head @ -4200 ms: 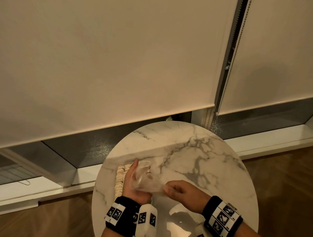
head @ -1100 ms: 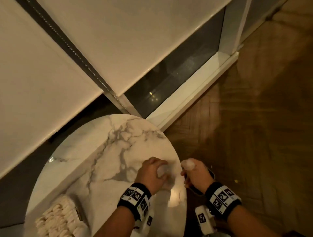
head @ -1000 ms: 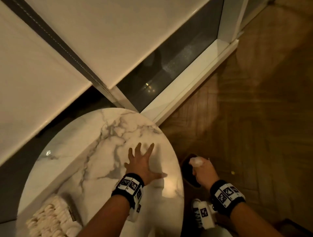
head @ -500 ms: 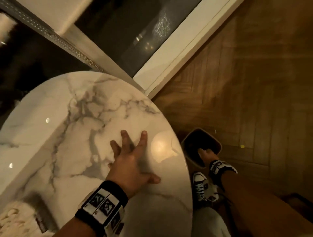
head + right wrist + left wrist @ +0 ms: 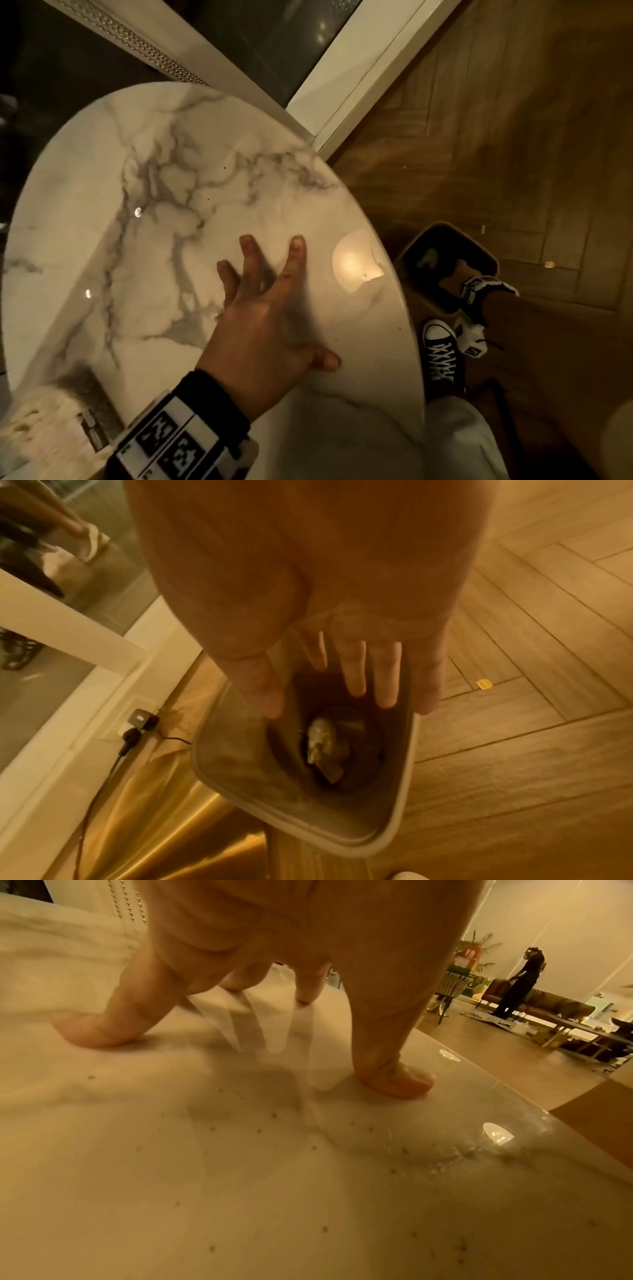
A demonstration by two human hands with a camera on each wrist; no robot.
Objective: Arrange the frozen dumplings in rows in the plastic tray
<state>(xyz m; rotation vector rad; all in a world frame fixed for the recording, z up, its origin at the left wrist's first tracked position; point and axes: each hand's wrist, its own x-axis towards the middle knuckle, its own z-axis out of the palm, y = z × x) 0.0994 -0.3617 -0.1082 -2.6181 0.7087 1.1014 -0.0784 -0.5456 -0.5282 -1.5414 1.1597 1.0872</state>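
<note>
The plastic tray of pale frozen dumplings (image 5: 37,431) lies blurred at the table's near left corner, partly cut off by the frame edge. My left hand (image 5: 301,308) is spread flat on the marble table (image 5: 178,164), right of the tray, and holds nothing. In the left wrist view its fingertips (image 5: 92,1031) press on the tabletop. My right hand (image 5: 329,696) hangs off the table's right side over a waste bin (image 5: 387,842), fingers straight and empty. A crumpled clear plastic wrap (image 5: 322,739) lies at the bottom of the bin.
The waste bin (image 5: 486,260) stands on the wooden floor beside the table's right edge, next to my black sneaker (image 5: 443,356). A window frame (image 5: 346,92) runs behind the table. A cable and plug (image 5: 137,723) sit by the baseboard.
Both hands held the plastic wrap at first. The right hand carried it off the table, lowered into the bin and let it go. The left hand spread flat on the table.
</note>
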